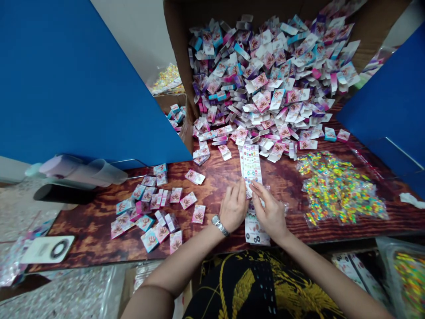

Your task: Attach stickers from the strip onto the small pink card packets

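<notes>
Glossy white printed sticker strip [251, 166], mid-surface, pinched by left hand [233, 205] and right hand [270, 212]. Risk: creasing or slipping onto stacked sheets [256, 231] beneath; loose small pink cartons [156, 212] nearby, easily scattered.

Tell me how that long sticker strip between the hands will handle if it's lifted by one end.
The sticker strip looks thin and flat, so it would probably droop rather than stay stiff. It seems very light, like paper or film. Its surface looks glossy, so it may slide between fingers; the left hand and right hand both pinch its lower part.
</notes>
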Available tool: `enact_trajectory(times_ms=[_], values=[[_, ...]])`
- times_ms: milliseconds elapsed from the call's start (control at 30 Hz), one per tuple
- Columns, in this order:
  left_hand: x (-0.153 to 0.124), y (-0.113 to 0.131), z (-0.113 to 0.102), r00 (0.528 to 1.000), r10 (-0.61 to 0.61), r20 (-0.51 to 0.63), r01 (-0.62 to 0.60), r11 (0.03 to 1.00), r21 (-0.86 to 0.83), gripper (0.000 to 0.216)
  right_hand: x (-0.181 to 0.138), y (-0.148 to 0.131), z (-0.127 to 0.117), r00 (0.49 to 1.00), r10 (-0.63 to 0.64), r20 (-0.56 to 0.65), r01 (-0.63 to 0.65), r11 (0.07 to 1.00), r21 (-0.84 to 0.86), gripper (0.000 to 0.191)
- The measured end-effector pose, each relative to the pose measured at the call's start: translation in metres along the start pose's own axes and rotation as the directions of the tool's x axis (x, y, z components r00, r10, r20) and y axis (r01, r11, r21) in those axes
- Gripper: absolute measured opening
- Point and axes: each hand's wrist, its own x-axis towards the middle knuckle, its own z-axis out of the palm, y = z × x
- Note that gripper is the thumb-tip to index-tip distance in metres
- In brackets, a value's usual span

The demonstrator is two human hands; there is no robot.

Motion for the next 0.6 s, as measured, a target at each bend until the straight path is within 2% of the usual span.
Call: enact_trajectory(times_ms=[167,333,433,600], values=[[-0.0018,-0.0002,0.0001,0.999,0.032,-0.026,-0.032,0.999,-0.005,0.061,-0.0037,0.0022,0.0028,0.975,-0.222,0.001,0.220,0.968,-0.121,0.049],[-0.0015,-0.0028,-0.0051,0.998,0.005,-0.067,-0.010,0.997,-0.075,0.062,0.0039,0.0055,-0.0022,0.986,-0.138,0.090,0.147,0.983,-0.107,0.055],[-0.0014,-0.0023,-0.0053,0.995,0.016,-0.100,-0.024,0.996,-0.081,0.064,0.0043,0.0045,0.0008,0.982,-0.145,0.121,0.157,0.983,-0.095,0.048],[-0.0034,-0.0010,-0.0081,0.990,0.063,-0.123,-0.072,0.995,-0.064,0.065,-0.0024,0.0037,0.0033,0.984,-0.150,0.099,0.152,0.988,-0.010,0.045]])
